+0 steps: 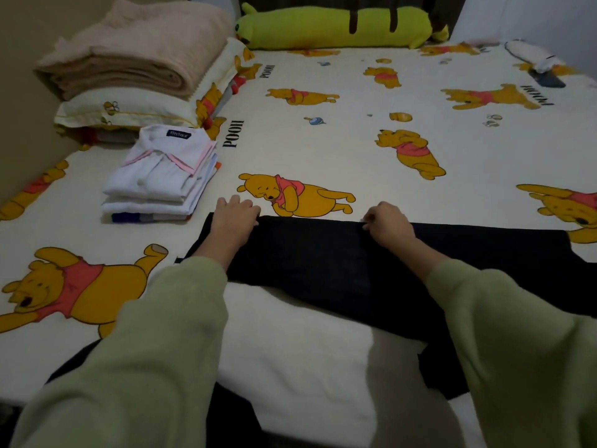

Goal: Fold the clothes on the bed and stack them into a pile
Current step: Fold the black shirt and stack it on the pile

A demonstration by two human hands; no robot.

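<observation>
Fig. 1: we see the dark garment [323,253] lying flat under and between both hands | right hand [386,221] pinches its far edge, fingers curled | left hand [237,215] lies on the far corner (gripping or pressing, we cannot tell) | folded pile [161,176] sits just beyond, to the left of the left hand | white cloth [290,350] lies between the forearms

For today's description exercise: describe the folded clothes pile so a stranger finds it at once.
On the bear-print bed sheet, look left, in front of the pillow under the beige blanket. The folded clothes pile alone has a white, pink-collared shirt on top.
</observation>
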